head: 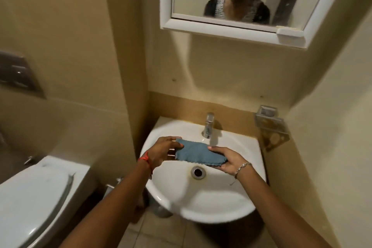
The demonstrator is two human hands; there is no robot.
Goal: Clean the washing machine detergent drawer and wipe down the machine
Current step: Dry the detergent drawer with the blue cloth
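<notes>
Blue cloth (198,152) is held stretched btwn both hands, up over the sink bowl. Left hand (164,150) pinches its left end w/ thumb and fingertips. Right hand (228,160) grips the right end, thumb on top, fingers curled under. The cloth's scalloped edge hangs on the near side.

Red thread (146,160) on the left wrist, thin bracelet (242,168) on the right. Drain (198,172) shows just below the cloth, btwn the two wrists. Tap (208,126) stands beyond the hands, approx. over the cloth's middle; can't tell if water runs. White sink (201,207) spreads under and around both hands.

Metal soap holder (269,123) on the wall, up and right of the right hand. Toilet (34,193), lid shut, well left of and below the left hand. Flush plate (18,73) on the wall far up-left. Mirror (221,29) w/ white frame high above both hands.
</notes>
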